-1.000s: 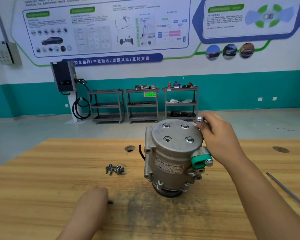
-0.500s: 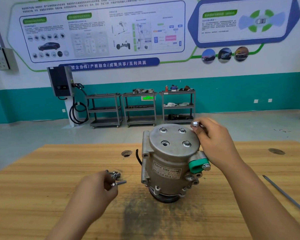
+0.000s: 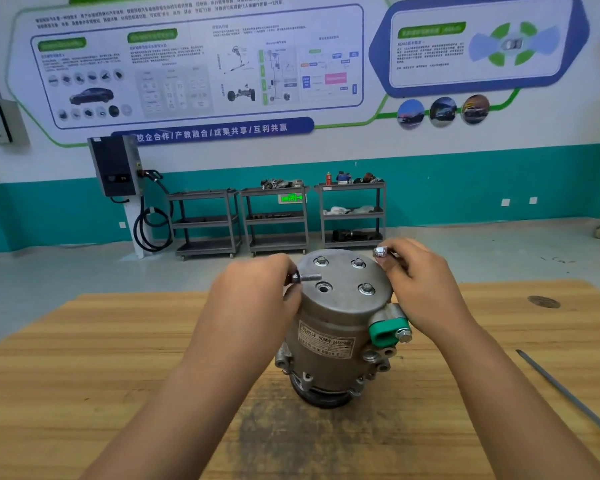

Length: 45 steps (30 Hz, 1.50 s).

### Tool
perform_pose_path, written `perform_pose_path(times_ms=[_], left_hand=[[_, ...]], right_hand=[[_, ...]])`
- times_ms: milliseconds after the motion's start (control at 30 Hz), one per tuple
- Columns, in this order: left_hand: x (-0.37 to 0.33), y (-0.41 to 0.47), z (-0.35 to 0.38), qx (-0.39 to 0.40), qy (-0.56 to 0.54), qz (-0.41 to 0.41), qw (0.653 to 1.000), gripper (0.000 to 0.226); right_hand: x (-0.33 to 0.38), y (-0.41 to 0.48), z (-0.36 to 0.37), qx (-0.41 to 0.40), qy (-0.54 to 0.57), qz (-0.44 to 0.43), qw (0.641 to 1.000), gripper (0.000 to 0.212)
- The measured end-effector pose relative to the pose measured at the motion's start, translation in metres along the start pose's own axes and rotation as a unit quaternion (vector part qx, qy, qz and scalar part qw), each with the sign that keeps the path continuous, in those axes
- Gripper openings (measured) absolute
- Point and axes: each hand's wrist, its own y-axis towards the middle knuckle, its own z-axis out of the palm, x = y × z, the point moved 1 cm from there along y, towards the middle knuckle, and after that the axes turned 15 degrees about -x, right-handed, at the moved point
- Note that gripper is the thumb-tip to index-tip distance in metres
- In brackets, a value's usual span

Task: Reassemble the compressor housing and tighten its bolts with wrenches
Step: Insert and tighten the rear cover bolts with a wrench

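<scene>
compressor [image 3: 329,327] upright mid-frame on table [image 3: 84,375] | left fingers [image 3: 281,268] pinch bolt [image 3: 309,277] lying sideways above open hole [image 3: 323,289] | right fingers [image 3: 400,258] pinch second bolt [image 3: 380,251] at top's right rim | risk: tilted entry cross-threads; loose pinch drops bolt

Cannot see the left flank of the compressor housing [image 3: 329,327] behind the left hand [image 3: 253,299], nor the shank of the bolt [image 3: 380,251] pinched in the right hand [image 3: 420,289]. Loses the metal rod [image 3: 565,393] past the right edge. Cannot read the blurred small print on the wall poster [image 3: 194,64].
</scene>
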Motion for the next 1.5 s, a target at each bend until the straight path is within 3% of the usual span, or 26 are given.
perform_pose_path(times_ms=[167, 467, 667, 867, 1000, 1133, 1267, 1500], left_hand=[[0.0, 0.008, 0.009, 0.04, 0.067, 0.054, 0.995, 0.015], [-0.002, 0.003, 0.012, 0.038, 0.044, 0.136, 0.989, 0.022], [-0.004, 0.001, 0.019, 0.053, -0.066, 0.079, 0.993, 0.032], [0.004, -0.007, 0.031, 0.007, -0.159, -0.004, 0.987, 0.023], [0.007, -0.011, 0.038, -0.018, -0.23, -0.084, 0.969, 0.03], [0.01, -0.013, 0.041, -0.023, -0.269, -0.125, 0.955, 0.037], [0.011, -0.013, 0.041, -0.018, -0.28, -0.145, 0.949, 0.035], [0.014, -0.018, 0.041, -0.02, -0.282, -0.132, 0.95, 0.024]], right_hand=[[0.0, 0.0, 0.001, 0.004, 0.009, 0.0, 1.0, 0.014], [0.002, -0.001, 0.0, 0.003, 0.019, -0.001, 1.0, 0.014], [0.001, -0.001, 0.001, 0.002, 0.024, 0.004, 1.0, 0.014], [0.008, 0.003, -0.007, -0.011, 0.076, 0.007, 0.997, 0.017], [0.032, 0.005, -0.026, -0.083, 0.284, 0.064, 0.953, 0.02], [0.048, 0.001, -0.023, -0.067, 0.456, 0.16, 0.873, 0.02], [0.055, -0.007, -0.008, -0.036, 0.459, 0.236, 0.856, 0.017], [0.043, -0.005, -0.004, -0.089, 0.465, 0.262, 0.841, 0.02]])
